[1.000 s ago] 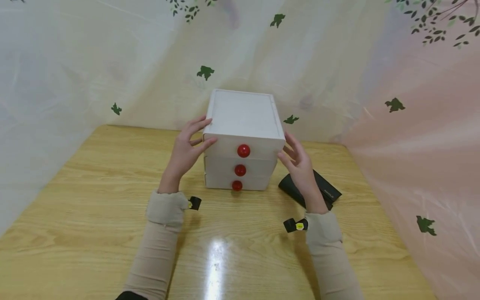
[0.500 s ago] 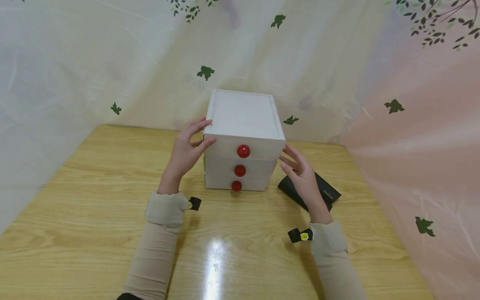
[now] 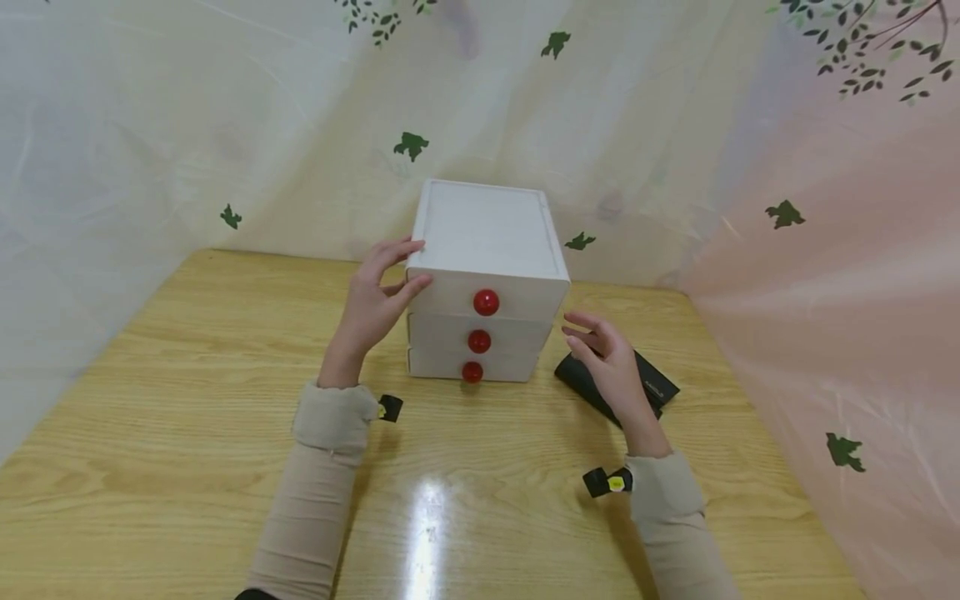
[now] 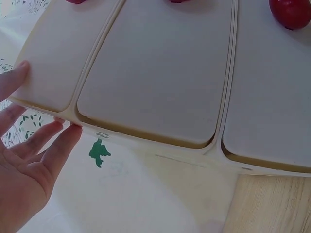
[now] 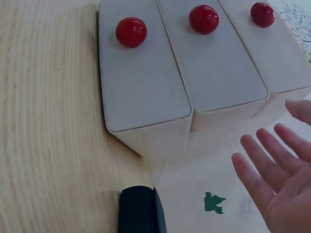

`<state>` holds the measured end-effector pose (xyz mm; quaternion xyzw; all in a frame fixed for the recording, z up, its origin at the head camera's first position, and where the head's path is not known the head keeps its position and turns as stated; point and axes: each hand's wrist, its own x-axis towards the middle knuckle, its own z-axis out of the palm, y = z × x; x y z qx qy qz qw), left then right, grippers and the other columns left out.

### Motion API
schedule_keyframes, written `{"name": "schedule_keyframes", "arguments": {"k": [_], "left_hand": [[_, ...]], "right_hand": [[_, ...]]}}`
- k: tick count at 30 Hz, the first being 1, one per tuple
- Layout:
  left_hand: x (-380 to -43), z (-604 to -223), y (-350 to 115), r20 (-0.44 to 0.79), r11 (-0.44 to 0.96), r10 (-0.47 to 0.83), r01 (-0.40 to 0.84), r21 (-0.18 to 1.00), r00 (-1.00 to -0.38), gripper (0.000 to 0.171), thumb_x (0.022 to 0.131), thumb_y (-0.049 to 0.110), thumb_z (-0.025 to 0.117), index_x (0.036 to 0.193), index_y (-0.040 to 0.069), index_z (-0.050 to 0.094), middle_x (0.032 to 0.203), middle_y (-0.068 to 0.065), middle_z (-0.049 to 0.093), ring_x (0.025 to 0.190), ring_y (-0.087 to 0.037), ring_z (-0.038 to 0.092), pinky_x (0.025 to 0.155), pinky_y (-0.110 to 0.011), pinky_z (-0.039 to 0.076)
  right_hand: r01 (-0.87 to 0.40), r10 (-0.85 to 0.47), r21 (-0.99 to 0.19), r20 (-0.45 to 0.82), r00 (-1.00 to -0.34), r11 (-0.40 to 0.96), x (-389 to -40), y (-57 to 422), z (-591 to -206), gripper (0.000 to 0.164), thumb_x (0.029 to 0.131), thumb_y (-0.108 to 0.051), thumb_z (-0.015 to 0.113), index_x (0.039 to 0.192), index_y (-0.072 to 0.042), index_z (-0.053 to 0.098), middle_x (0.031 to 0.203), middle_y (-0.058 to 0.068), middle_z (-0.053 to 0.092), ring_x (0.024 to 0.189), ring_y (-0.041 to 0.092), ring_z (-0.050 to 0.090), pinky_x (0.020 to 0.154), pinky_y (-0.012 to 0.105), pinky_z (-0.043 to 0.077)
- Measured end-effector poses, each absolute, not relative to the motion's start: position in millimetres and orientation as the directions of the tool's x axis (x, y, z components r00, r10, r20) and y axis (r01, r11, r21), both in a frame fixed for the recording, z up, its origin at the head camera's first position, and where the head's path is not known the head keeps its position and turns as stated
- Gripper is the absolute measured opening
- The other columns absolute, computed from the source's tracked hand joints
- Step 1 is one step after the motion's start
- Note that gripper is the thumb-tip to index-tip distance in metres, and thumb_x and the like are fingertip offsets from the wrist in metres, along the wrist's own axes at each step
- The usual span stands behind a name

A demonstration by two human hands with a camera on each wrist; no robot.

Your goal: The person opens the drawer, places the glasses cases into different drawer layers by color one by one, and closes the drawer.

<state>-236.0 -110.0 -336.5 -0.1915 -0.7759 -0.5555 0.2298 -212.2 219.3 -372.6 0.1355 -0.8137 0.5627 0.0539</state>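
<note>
A white drawer cabinet (image 3: pixel 487 229) with three stacked drawers stands on the table, a round red knob (image 3: pixel 486 302) on each front. All three drawers look closed. My left hand (image 3: pixel 371 304) holds the cabinet's upper left front corner, thumb (image 4: pixel 14 80) on the top drawer's front and fingers along the side. My right hand (image 3: pixel 611 367) hovers off the cabinet's right side, fingers loosely bent with nothing in them. In the right wrist view a gap shows between its fingertips (image 5: pixel 245 141) and the cabinet.
A slim black case (image 3: pixel 656 383) with small lettering lies on the wooden table (image 3: pixel 187 417), right of the cabinet and partly behind my right hand. Pale cloth (image 3: pixel 300 125) printed with leaves hangs behind the table, and pinkish cloth (image 3: pixel 847 333) along its right side.
My right hand has come away from the cabinet's right side and moved down and towards me. The left hand stays at its corner, and the cabinet has not moved.
</note>
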Motion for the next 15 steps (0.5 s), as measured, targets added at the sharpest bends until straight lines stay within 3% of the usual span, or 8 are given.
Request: {"name": "schedule_keyframes", "arguments": {"k": [5, 15], "left_hand": [[-236.9, -338.5, -110.2, 0.573, 0.310, 0.044, 0.556, 0.771, -0.819, 0.045, 0.088, 0.012, 0.070, 0.130, 0.004, 0.059, 0.140, -0.015, 0.050, 0.123, -0.030, 0.053, 0.085, -0.051, 0.057], [-236.0, -337.7, -109.5, 0.570, 0.315, 0.045, 0.554, 0.771, -0.820, 0.044, 0.089, 0.012, 0.070, 0.131, 0.004, 0.058, 0.140, -0.015, 0.049, 0.124, -0.029, 0.052, 0.086, -0.050, 0.057]], "right_hand": [[-0.172, -0.131, -0.923, 0.134, -0.982, 0.345, -212.5, 219.0, -378.3, 0.040, 0.100, -0.026, 0.055, 0.130, 0.000, 0.053, 0.133, 0.020, 0.057, 0.101, -0.006, 0.061, 0.081, 0.015, 0.055], [-0.134, -0.161, -0.926, 0.081, -0.984, 0.354, -213.6, 218.4, -389.0, 0.046, 0.099, -0.030, 0.055, 0.129, 0.005, 0.051, 0.129, 0.025, 0.059, 0.092, -0.008, 0.063, 0.081, 0.019, 0.057]]}}
